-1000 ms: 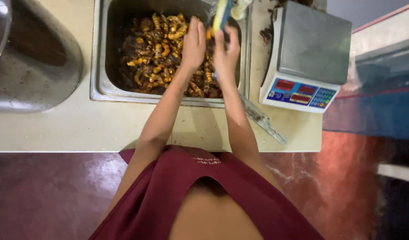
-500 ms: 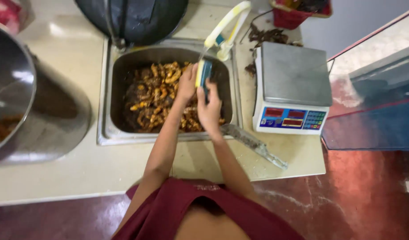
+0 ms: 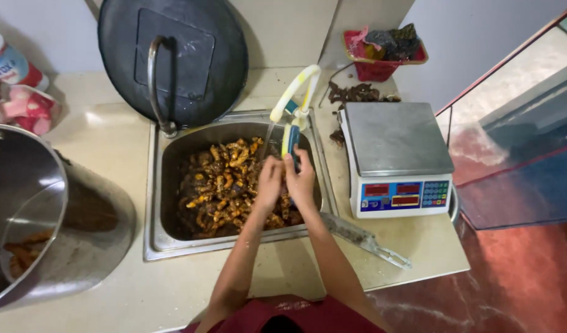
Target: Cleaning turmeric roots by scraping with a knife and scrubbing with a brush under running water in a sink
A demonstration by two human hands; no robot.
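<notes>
We're seeing a digital scale (image 3: 397,159) sitting on the beige counter (image 3: 110,290) right of the sink, steel platform on top, display facing near. Far right, a red basket (image 3: 382,58) is holding dark scraps, with more dark scraps (image 3: 357,94) lying beside it. A big round black pan (image 3: 184,55) is leaning against the far wall. Near left, a large steel pot (image 3: 43,216) is standing on the counter. A knife (image 3: 363,237) is lying near the scale. Far left, a pink-and-white bag (image 3: 24,108) is sitting.
</notes>
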